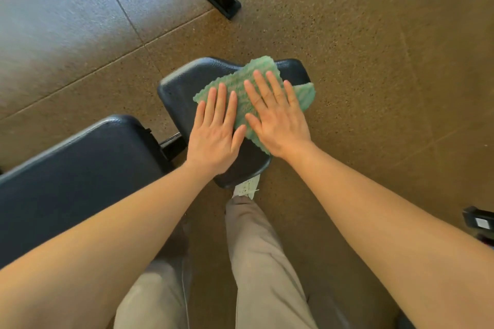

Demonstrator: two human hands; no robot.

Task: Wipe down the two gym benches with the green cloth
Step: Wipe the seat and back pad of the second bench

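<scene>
I see two black pads: a small seat pad [181,93] and a longer one [80,168] beside it. One green cloth [254,80] lies on the small pad. My left hand [215,136] and right hand [278,120] press flat on it, fingers spread, gripping nothing.

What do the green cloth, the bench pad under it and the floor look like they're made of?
Green cloth: thin woven or non-woven wipe, by its wavy cut edge and pale stripes.
Bench pad: black vinyl or faux leather over padding, by its pebbled grain, soft sheen and rounded edges.
Floor: probably rubber gym tile, matte, brown with dark flecks and straight seams.
</scene>
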